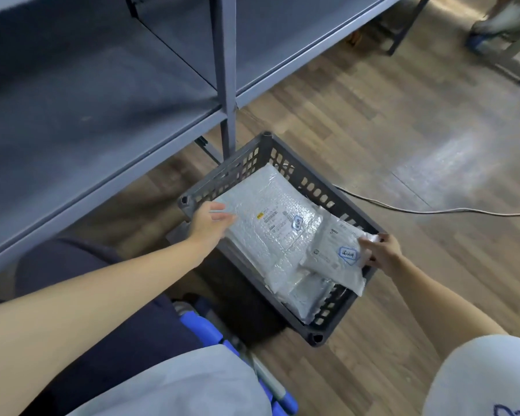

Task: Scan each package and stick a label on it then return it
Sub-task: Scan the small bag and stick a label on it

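A dark plastic crate stands on the wooden floor and holds several bubble-wrap packages. The large top package lies flat with a printed label and a small blue-edged sticker. My left hand pinches its left corner. A smaller package with a blue-edged handwritten sticker lies over the crate's right side. My right hand grips its right edge at the crate rim. More packages lie underneath, mostly hidden.
A grey metal shelf rack rises to the left, its post just behind the crate. A white cable runs across the floor on the right. A blue stool frame sits under me. Another person's feet are far right.
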